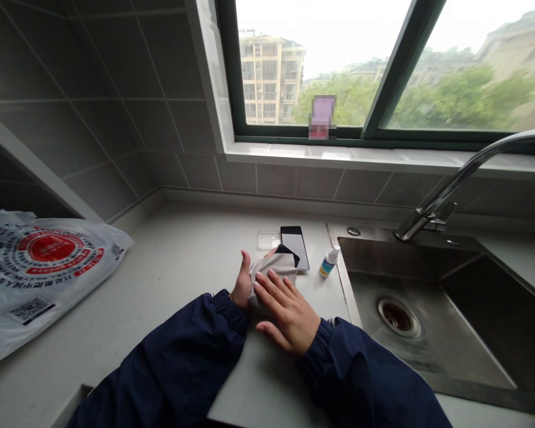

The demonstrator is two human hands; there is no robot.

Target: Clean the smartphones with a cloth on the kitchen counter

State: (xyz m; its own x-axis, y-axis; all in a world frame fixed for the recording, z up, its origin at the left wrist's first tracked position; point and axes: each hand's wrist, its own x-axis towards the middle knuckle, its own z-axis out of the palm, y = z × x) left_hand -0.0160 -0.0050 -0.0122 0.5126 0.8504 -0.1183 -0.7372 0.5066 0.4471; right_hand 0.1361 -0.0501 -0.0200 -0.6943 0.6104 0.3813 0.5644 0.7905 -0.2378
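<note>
My left hand [239, 284] is under a grey cloth [261, 267] and holds a smartphone [289, 252] from below, with its thumb raised. Only a dark corner of that phone shows past the cloth. My right hand [289, 312] lies flat on top of the cloth, fingers stretched out and slightly spread. Just beyond the hands, another phone [299, 244] with a dark, reflecting face rests on the counter. Beside it on the left is a clear phone case [268, 239]. A small white spray bottle [329, 263] with a blue and yellow label stands to the right.
A steel sink [428, 333] with a drain is on the right, under a curved chrome faucet [455, 181]. A white plastic bag [49, 267] with red print lies at the left on the white counter [160, 267]. A window with a ledge [339, 156] is behind.
</note>
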